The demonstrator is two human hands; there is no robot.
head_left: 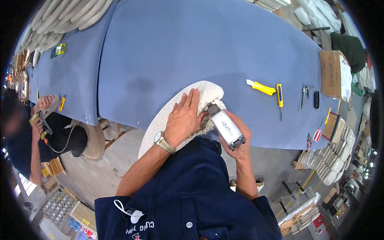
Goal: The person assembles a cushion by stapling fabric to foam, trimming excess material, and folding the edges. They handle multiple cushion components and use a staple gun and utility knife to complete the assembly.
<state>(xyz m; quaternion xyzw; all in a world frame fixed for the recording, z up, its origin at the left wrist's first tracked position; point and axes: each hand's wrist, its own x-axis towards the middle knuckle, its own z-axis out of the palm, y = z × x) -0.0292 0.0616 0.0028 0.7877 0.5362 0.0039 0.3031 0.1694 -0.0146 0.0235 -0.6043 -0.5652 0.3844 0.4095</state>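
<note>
My left hand (pixel 183 121) lies flat, fingers extended, on an oval pad (pixel 159 119) covered in pale nubby fabric. The pad overlaps the near edge of the table and reaches down toward my body. My right hand (pixel 240 132) is wrapped around a white handheld power tool (pixel 227 127) with a dark nose and a dark end cap. Its nose is at the pad's right edge, where ragged, fluffy fabric (pixel 208 127) bunches up. Whether the nose touches the fabric I cannot tell. The fingers beneath the tool are partly hidden.
On the blue table (pixel 172 44) to the right lie a yellow utility knife (pixel 262 87), a yellow-handled screwdriver (pixel 279 96), pliers (pixel 306 92) and scissors (pixel 317 135). A cardboard box (pixel 331 75) stands beyond. At left, a co-worker (pixel 24 132) holds a hosed tool (pixel 41 122).
</note>
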